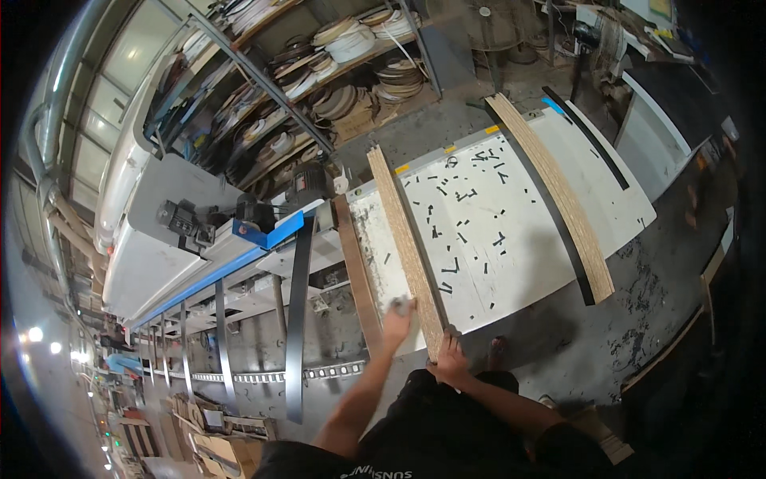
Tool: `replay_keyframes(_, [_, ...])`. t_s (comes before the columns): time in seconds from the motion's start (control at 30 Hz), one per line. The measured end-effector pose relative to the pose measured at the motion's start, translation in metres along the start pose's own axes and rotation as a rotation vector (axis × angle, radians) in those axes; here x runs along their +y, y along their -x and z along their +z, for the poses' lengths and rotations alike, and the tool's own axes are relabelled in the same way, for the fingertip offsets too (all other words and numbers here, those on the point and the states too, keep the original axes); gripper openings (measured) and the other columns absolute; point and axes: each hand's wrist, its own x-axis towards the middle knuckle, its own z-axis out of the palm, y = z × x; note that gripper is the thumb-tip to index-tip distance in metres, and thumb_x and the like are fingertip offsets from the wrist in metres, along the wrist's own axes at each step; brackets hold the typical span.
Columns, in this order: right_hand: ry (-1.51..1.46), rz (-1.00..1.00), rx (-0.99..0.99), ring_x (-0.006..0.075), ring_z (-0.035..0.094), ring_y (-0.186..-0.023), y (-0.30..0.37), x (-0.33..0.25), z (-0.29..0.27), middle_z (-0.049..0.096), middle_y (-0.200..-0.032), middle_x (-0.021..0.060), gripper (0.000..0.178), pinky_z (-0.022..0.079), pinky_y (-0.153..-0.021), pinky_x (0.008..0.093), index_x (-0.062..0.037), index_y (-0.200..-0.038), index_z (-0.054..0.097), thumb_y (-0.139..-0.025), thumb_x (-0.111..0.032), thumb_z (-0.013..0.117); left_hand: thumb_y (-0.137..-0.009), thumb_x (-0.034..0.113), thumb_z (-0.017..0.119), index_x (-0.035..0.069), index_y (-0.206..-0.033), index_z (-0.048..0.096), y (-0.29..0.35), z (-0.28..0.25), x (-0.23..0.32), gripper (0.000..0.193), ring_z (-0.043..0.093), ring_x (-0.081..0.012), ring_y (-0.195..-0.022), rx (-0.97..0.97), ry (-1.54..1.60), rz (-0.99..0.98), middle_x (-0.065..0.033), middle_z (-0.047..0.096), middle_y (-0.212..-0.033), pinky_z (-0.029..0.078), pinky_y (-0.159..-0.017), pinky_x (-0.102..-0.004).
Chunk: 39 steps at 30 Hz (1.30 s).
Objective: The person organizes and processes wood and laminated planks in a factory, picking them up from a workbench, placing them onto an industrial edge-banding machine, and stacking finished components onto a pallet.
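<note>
A long, narrow particleboard strip (pixel 407 243) with a dark side lies across the white worktable (pixel 511 271), its near end close to my body. My right hand (pixel 452 361) is closed round that near end. Beside the strip's left edge, a little farther off, my left hand (pixel 396 323) is closed on a small greyish thing (pixel 400 305) that I cannot make out. Small black offcuts (pixel 463 194) lie scattered over the table to the right of the strip.
Further right, more particleboard strips (pixel 558 188) with a black strip alongside cross the table. A brown board (pixel 357 275) lies at its left end. Left stands a white machine (pixel 171 215) with dark strips (pixel 297 319) projecting from it. Shelves of coiled edging (pixel 343 44) stand behind.
</note>
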Motion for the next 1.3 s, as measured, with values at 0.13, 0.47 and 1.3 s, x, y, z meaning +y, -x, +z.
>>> replay_keyframes(0.13, [0.027,0.018,-0.025,0.0501,0.052,-0.134,-0.003,-0.003,0.003,0.045,-0.147,0.0313,0.118,0.047,-0.113,0.0593,0.0054,-0.165,0.019,-0.076,-0.035,0.084,-0.084,0.062,0.083,-0.011,-0.156,0.045,-0.012,-0.14,-0.097,0.109,0.048,-0.052,-0.143,0.435,-0.543,0.087,-0.0387,0.052,-0.15,0.037,-0.123,-0.0554])
replay_keyframes(0.47, [0.038,-0.043,0.102,0.0538,0.05,-0.138,-0.001,0.009,0.025,0.045,-0.153,0.0323,0.12,0.046,-0.112,0.0599,0.0031,-0.163,0.023,-0.072,-0.034,0.091,-0.069,0.032,0.094,0.013,-0.169,0.031,-0.011,-0.29,-0.277,0.119,0.055,-0.0477,-0.125,0.353,-0.53,-0.039,-0.0255,0.054,-0.137,0.046,-0.111,-0.057])
replay_keyframes(1.3, [0.071,0.019,0.121,0.0524,0.048,-0.142,-0.013,-0.001,0.029,0.047,-0.152,0.0329,0.088,0.045,-0.117,0.0567,0.0011,-0.16,0.034,-0.096,-0.044,0.074,-0.078,0.059,0.091,-0.011,-0.161,0.03,-0.089,-0.042,0.03,0.124,0.061,-0.0441,-0.123,0.243,-0.257,0.05,-0.0282,0.058,-0.133,0.05,-0.106,-0.0503])
